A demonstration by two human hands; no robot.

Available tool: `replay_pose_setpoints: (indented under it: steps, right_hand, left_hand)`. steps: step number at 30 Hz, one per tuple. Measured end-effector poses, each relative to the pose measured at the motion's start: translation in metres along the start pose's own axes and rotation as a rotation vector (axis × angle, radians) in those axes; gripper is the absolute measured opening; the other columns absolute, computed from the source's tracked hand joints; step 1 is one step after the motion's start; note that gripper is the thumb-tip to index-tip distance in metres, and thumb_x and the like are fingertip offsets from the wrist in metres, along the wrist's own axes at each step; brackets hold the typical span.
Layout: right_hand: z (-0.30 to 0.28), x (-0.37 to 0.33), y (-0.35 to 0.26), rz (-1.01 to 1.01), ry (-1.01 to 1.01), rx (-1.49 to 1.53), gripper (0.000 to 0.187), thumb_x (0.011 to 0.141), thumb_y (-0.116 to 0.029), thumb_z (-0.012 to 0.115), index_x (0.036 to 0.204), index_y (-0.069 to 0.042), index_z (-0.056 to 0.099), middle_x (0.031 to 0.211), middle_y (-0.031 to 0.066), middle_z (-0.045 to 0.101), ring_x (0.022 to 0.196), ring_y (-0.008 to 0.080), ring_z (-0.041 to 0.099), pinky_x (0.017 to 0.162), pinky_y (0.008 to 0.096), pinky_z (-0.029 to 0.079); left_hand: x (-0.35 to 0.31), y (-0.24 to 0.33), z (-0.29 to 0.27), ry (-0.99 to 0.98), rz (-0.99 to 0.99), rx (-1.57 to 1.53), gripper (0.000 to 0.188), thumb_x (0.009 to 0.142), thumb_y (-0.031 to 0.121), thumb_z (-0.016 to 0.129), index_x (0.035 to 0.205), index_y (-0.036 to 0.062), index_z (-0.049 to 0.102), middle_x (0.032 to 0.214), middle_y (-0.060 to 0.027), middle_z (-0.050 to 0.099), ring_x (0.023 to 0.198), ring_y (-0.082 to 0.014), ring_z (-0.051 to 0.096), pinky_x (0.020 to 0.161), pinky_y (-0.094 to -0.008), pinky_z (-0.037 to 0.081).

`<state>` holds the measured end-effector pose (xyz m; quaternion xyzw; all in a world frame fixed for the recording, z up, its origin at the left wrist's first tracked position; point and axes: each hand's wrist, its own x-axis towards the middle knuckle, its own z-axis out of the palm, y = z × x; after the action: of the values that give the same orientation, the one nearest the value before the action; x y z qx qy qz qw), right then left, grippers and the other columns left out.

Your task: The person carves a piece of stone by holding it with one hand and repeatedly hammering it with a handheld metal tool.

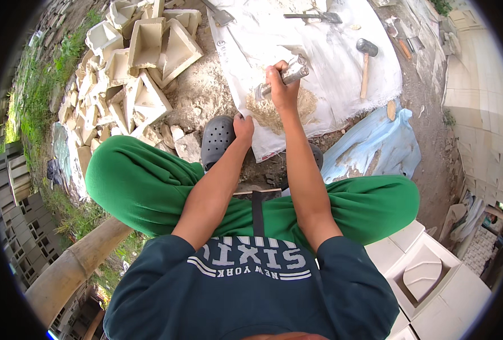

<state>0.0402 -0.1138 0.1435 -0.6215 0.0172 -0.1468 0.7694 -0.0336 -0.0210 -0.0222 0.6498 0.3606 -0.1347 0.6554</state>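
Observation:
My right hand (282, 88) is closed round a dust-caked grey tool (296, 69), thick and round at its upper right end. Its other end, near the sheet, looks flat, but I cannot make out its exact kind. Beneath it, a patch of tan powder and crumbs (307, 107) lies on a white woven plastic sheet (342, 73). My left hand (243, 128) is low beside a grey clog (216, 139), its fingers curled in at the sheet's near left edge, which it appears to pinch.
Broken cream-coloured box-shaped blocks (146, 42) are heaped at the far left. On the sheet are a mallet (367, 48) with a wooden handle and a dark metal tool (319, 17). Blue plastic (370, 150) lies near right, pale moulded blocks (432, 277) behind it. A bamboo pole (81, 258) is at left.

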Motion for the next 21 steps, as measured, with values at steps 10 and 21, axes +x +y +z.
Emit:
replay_pose_setpoints:
  steps: [10,21]
  right_hand:
    - [-0.017,-0.023,0.038,0.136,0.133,0.043,0.023,0.086,-0.011,0.058,0.066,-0.005,0.047,0.065,0.0012,0.052,0.061,0.0076,0.047,0.060,0.0241,0.039]
    - [-0.005,0.004,-0.046,-0.032,0.036,0.041,0.022,0.084,-0.019,0.067,0.075,-0.001,0.056,0.064,0.0000,0.055,0.059,0.0058,0.047,0.054,0.0238,0.037]
  left_hand:
    - [-0.009,0.049,-0.002,-0.118,0.001,-0.057,0.051,0.080,0.008,0.056,0.127,-0.0077,0.044,0.116,-0.0170,0.057,0.103,-0.0245,0.056,0.088,-0.0352,0.044]
    - [0.001,0.085,0.009,-0.168,0.764,0.310,0.067,0.074,0.013,0.062,0.133,-0.0078,0.037,0.129,-0.0249,0.048,0.122,-0.0332,0.046,0.103,-0.0368,0.036]
